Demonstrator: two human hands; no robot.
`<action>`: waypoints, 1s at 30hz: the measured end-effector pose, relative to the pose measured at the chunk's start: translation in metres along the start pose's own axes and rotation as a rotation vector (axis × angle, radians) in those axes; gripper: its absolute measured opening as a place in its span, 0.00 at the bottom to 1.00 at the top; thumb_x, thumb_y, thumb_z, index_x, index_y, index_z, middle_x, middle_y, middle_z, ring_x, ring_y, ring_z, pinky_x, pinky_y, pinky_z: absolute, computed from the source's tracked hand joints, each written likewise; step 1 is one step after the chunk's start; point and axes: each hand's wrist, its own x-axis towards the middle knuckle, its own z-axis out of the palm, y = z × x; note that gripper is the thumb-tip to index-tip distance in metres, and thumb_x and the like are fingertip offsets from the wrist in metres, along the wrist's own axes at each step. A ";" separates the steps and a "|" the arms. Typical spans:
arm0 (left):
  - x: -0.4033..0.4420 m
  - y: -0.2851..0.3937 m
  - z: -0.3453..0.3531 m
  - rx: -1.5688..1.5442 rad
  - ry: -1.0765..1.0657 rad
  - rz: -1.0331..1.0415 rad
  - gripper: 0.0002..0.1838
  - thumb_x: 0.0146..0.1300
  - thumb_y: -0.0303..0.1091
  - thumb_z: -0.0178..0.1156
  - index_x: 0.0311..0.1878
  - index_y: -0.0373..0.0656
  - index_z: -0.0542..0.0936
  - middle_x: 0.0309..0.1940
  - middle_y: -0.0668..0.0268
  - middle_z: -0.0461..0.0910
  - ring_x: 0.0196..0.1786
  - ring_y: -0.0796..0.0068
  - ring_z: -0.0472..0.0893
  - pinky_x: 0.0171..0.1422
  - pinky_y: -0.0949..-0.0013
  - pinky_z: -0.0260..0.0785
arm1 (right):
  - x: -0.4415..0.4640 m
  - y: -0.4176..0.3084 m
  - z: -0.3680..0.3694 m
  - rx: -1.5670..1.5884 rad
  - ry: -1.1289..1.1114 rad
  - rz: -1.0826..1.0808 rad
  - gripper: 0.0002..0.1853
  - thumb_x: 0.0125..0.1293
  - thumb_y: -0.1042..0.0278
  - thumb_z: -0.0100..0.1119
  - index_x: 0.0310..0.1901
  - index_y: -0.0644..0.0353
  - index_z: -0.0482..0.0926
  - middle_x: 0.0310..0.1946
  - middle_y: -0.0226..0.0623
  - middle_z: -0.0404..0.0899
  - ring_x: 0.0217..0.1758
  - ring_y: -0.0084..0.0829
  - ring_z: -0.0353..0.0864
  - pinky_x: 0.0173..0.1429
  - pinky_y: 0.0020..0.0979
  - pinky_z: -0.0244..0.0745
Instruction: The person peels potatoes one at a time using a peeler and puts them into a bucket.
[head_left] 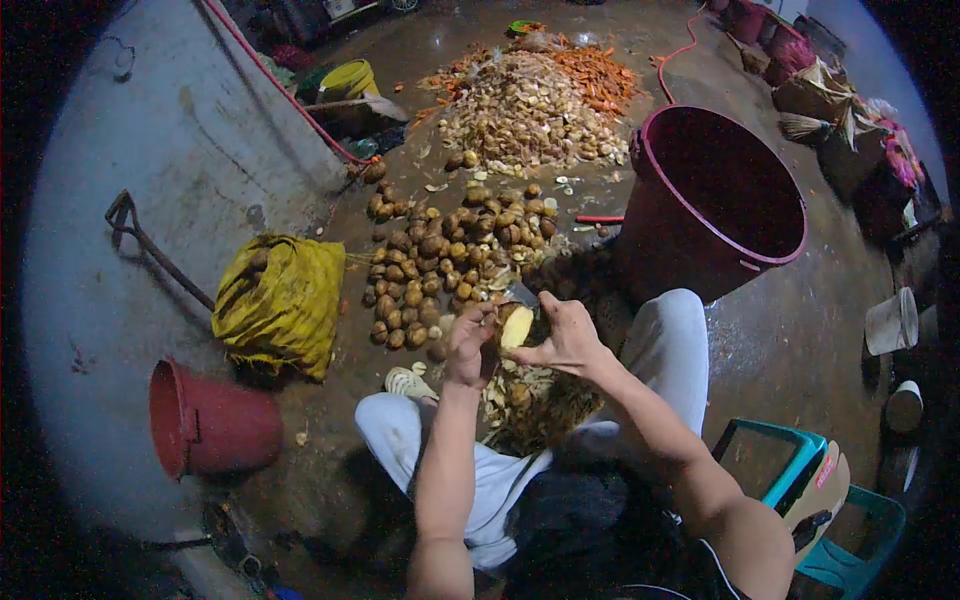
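Between my two hands is a brown-skinned, potato-like tuber [516, 328] with a broad patch of pale yellow flesh bared. My left hand [470, 345] is closed around its left side. My right hand [568, 340] is closed at its right side, thumb against its lower part. A flat grey knife blade [521, 294] shows at the tuber's top, by my right fingers; its handle is hidden. Below my hands, between my legs, lies a heap of peelings [530, 405]. Just ahead, many unpeeled brown tubers [430, 255] are spread over the floor.
A large maroon tub [665, 215] stands ahead to the right. Farther off is a pile of pale peelings [535, 110] with orange pieces [600, 80]. A yellow sack [280, 300] and a red bucket [230, 425] are at left. A green stool [780, 450] is at right.
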 end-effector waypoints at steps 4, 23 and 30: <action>-0.001 0.000 0.004 -0.061 0.052 0.004 0.23 0.60 0.35 0.66 0.55 0.35 0.75 0.50 0.60 0.80 0.51 0.69 0.80 0.60 0.66 0.71 | -0.002 0.004 0.007 0.014 0.029 -0.025 0.34 0.40 0.37 0.75 0.32 0.63 0.75 0.14 0.47 0.73 0.20 0.47 0.80 0.25 0.41 0.73; -0.005 0.012 0.013 -0.140 0.022 0.065 0.26 0.54 0.25 0.67 0.57 0.42 0.70 0.48 0.63 0.77 0.52 0.66 0.78 0.55 0.64 0.75 | 0.002 0.020 0.017 0.184 0.016 0.001 0.28 0.62 0.42 0.59 0.37 0.68 0.80 0.22 0.57 0.76 0.28 0.52 0.79 0.34 0.44 0.71; -0.005 0.019 0.023 -0.042 -0.022 0.085 0.32 0.50 0.28 0.71 0.60 0.40 0.70 0.50 0.64 0.76 0.56 0.70 0.75 0.63 0.67 0.67 | 0.004 0.013 0.009 0.230 -0.043 -0.006 0.32 0.52 0.39 0.68 0.38 0.67 0.81 0.21 0.55 0.76 0.25 0.49 0.79 0.33 0.43 0.71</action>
